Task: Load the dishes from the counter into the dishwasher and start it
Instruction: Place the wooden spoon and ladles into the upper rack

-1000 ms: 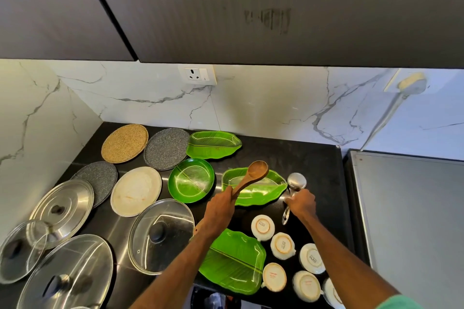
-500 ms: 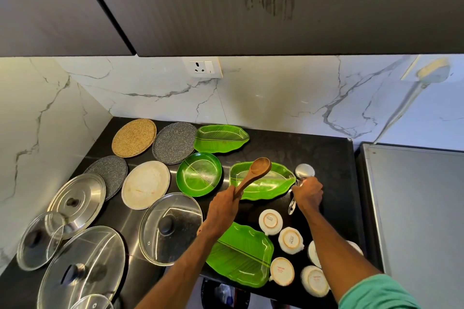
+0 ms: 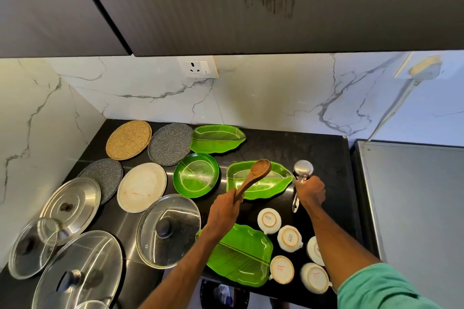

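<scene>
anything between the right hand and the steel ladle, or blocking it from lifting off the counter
Nothing visible. The right hand grips the steel ladle by its handle, and nothing lies over it. A green leaf plate sits just left of its bowl; upturned cups stand nearer the person.

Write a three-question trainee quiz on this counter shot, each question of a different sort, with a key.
1. True or false: the left hand grips the steel ladle.
2. How many green dishes lie on the counter? A: two. B: four. C: six.
3. Fill in: the white cups near the front edge stand ______.

Key
1. False: the left hand grips the wooden spoon; the right hand grips the ladle's handle.
2. B.
3. Upside down, bases showing.
</scene>
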`<state>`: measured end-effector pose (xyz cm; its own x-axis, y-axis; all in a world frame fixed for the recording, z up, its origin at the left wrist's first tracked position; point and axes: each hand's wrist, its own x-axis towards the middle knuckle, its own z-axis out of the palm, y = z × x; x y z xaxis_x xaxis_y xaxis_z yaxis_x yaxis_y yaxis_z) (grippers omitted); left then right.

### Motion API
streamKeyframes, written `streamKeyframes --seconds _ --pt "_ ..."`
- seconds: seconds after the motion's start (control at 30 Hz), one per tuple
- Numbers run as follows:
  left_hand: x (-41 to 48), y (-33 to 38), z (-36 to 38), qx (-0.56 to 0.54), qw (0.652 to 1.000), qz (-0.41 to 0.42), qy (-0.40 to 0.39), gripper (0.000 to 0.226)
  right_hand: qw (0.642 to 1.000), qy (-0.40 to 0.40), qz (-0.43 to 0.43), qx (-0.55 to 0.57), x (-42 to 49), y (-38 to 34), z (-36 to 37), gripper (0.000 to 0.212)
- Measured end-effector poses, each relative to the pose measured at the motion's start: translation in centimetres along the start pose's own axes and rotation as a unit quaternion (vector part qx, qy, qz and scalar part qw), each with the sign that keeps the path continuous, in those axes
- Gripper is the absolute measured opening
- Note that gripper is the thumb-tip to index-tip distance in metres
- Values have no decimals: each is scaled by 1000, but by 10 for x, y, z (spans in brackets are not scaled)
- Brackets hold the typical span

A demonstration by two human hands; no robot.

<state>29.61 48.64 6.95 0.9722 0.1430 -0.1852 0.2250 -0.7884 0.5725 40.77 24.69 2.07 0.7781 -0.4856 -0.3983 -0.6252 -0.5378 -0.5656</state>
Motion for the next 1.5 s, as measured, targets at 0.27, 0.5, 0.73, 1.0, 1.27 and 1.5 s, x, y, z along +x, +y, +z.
streamKeyframes --seconds 0.27,0.5,0.73,1.0,1.27,1.5 --pt "3 1 1 -17 1000 -9 7 29 996 -73 -17 45 21 8 -5 38" --pt "-11 44 -9 -49 997 -2 54 40 949 -67 -13 309 -6 3 -51 23" --pt "-52 82 -17 -107 992 54 47 46 902 -59 -89 417 -93 26 -98 19" --pt "-137 95 -1 -204 976 77 -8 47 842 -73 -117 521 -215 113 -125 18" --pt "-256 100 40 -226 946 150 -180 31 855 21 -148 496 -324 206 -169 30" --pt "-331 131 87 -187 915 198 -298 9 807 103 -90 574 -367 303 -219 26"
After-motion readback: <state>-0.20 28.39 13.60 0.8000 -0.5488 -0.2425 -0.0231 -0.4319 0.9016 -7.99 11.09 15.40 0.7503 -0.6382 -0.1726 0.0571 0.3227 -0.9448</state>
